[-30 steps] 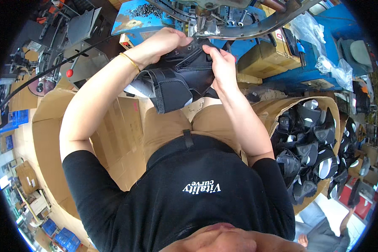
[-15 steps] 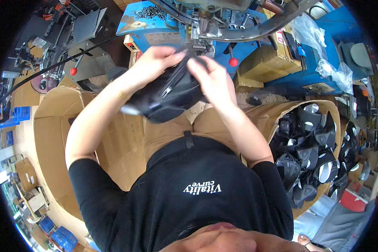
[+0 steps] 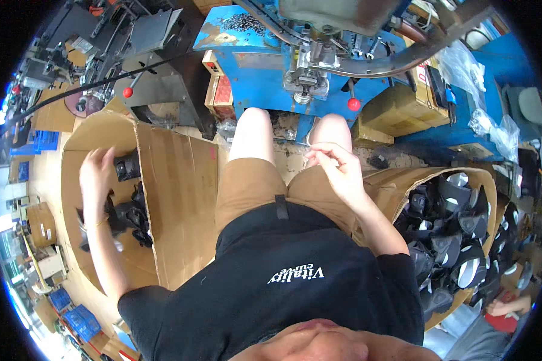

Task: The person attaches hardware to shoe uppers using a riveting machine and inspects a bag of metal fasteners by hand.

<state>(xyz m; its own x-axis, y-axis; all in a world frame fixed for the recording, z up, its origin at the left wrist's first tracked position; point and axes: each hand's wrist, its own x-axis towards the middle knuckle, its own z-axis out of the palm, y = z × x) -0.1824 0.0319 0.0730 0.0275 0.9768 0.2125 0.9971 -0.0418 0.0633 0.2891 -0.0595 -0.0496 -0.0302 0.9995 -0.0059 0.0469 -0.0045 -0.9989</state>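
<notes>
My left hand [image 3: 94, 174], slightly blurred, is held with its fingers apart over the tall cardboard carton [image 3: 177, 198] at my left. Nothing shows in its fingers. Several black fabric pieces [image 3: 129, 216] lie inside that carton, partly hidden by my forearm. My right hand [image 3: 340, 174] is above my right thigh, thumb and fingertips drawn together; whether anything small is between them I cannot make out. In front of me stands a blue machine [image 3: 259, 78] with a metal head [image 3: 307, 78]. Small dark parts [image 3: 244, 23] are heaped on its top at the left.
At my right, a second carton [image 3: 488, 186] is filled with black pieces [image 3: 454, 222] with white patches. Red-knobbed levers [image 3: 353, 104] jut out near the machine. A taped box [image 3: 397, 108] sits right of it. Another person's arm [image 3: 512, 305] shows at lower right.
Both hands held a black fabric piece before the machine. Now that piece has left them: my left hand has moved over the left carton, and my right has lowered toward my thigh.
</notes>
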